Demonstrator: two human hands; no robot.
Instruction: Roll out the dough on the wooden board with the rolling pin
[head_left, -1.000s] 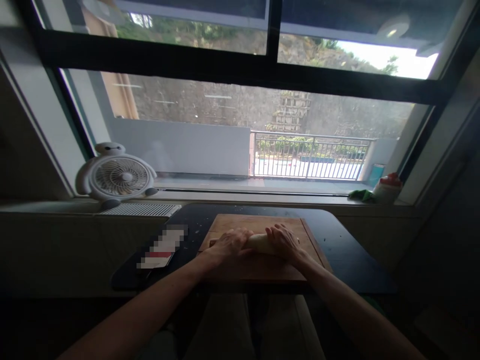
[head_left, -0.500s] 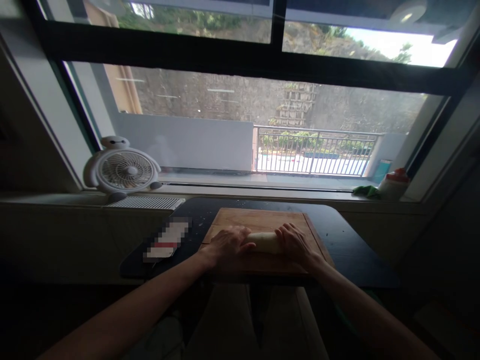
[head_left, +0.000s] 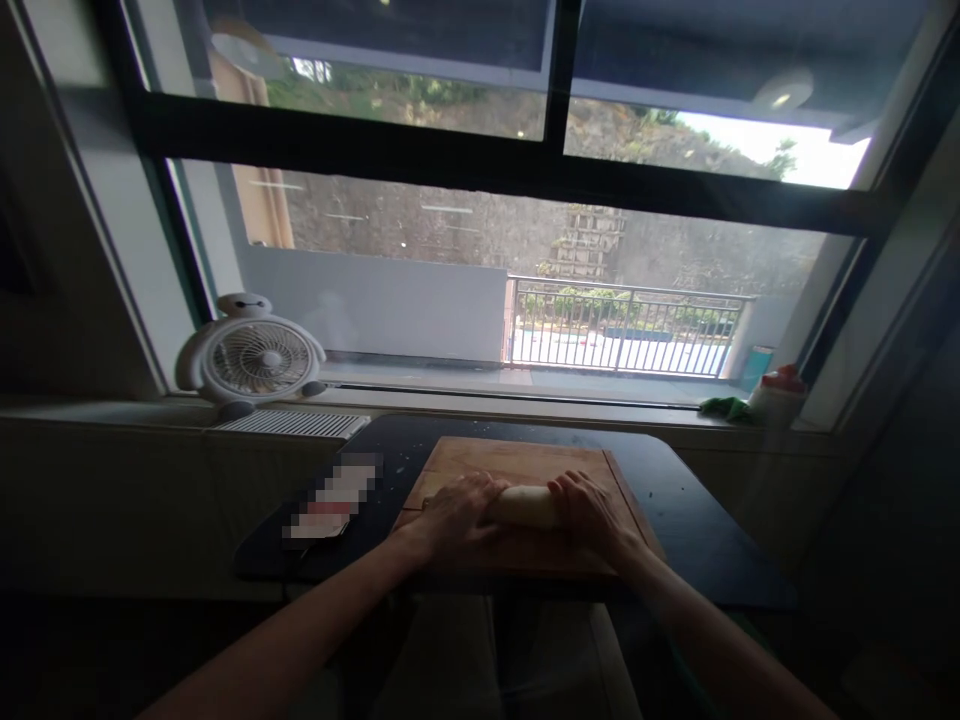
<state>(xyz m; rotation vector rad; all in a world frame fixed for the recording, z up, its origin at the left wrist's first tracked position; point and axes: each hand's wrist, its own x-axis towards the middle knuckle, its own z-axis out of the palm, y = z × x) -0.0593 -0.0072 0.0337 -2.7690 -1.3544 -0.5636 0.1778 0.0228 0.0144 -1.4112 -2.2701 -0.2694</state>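
A thick pale roll of dough [head_left: 527, 506] lies crosswise on a wooden cutting board [head_left: 525, 455]. My left hand [head_left: 466, 505] is curved over its left end, thumb along the near side. Over the right end, my right hand [head_left: 589, 507] has its fingers bent around the top. Both ends of the roll are hidden under my hands, and only its middle shows between them. The board rests on a dark table [head_left: 697, 520].
A blurred-out flat item [head_left: 334, 500] lies on the table left of the board. On the windowsill behind stand a white fan [head_left: 259, 358], a bottle with a red top [head_left: 778, 398] and a green cloth [head_left: 724, 408]. Small crumbs dot the tabletop.
The camera has tilted up slightly, so the scene sits lower in the picture. Both hands stay on the roll, with my left thumb now less raised.
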